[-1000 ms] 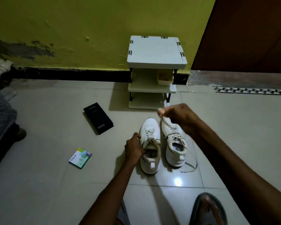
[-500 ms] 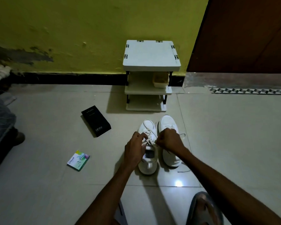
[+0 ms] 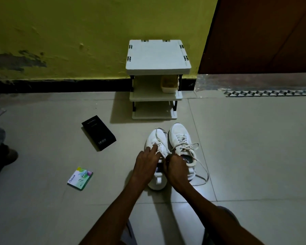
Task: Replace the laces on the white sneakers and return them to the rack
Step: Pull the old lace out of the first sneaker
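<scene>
The white sneakers (image 3: 179,138) stand on the floor (image 3: 254,156) before the rack (image 3: 157,55); the left hand (image 3: 145,163) presses one flat-fingered to steady it, while the right hand (image 3: 177,167) clenches its lace (image 3: 157,137), seemingly to pull it out

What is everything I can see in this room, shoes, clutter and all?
White sneakers: two, white, side by side on the floor in front of the rack.
Loose lace: one, off-white, trailing on the floor by the sneaker farther from the box.
Rack: one, white, three shelves, against the wall.
Tub: one, beige, rack's middle shelf.
Box: one, black, floor, left of the sneakers.
Packet: one, white and green, floor, nearer than the box.
Wall: yellow-green, behind.
Door: brown, far right.
Left hand: fingers straight, touching the sneaker nearer the box.
Right hand: fingers curled, seemingly on that sneaker's lace.
</scene>
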Action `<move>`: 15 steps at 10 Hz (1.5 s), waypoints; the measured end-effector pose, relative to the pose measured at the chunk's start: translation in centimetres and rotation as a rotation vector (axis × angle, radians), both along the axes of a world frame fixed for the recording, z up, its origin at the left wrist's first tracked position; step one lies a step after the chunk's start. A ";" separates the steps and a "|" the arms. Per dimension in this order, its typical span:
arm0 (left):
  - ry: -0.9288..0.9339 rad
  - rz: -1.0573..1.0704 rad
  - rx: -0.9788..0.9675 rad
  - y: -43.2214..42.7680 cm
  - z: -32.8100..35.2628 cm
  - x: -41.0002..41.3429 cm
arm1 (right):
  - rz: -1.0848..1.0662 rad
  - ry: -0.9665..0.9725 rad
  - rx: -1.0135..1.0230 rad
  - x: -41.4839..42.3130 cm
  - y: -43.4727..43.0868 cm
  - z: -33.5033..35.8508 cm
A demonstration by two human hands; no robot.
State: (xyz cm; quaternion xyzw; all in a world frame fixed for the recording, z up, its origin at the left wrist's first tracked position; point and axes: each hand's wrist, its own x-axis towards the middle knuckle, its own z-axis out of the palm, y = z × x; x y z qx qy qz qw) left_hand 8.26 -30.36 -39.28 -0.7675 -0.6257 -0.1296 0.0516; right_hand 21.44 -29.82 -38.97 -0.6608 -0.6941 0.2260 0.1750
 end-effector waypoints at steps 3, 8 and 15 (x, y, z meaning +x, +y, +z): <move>-1.238 0.376 -0.275 1.7 0.6 0.4 | -0.019 0.034 -0.046 0.0 0.7 0.1; -1.589 0.505 -0.709 4.4 6.2 -1.8 | -0.030 -0.160 -0.079 -1.2 0.1 2.4; -2.291 0.154 -0.402 4.2 11.8 -4.5 | 0.004 -0.211 -0.108 -2.7 -0.5 2.3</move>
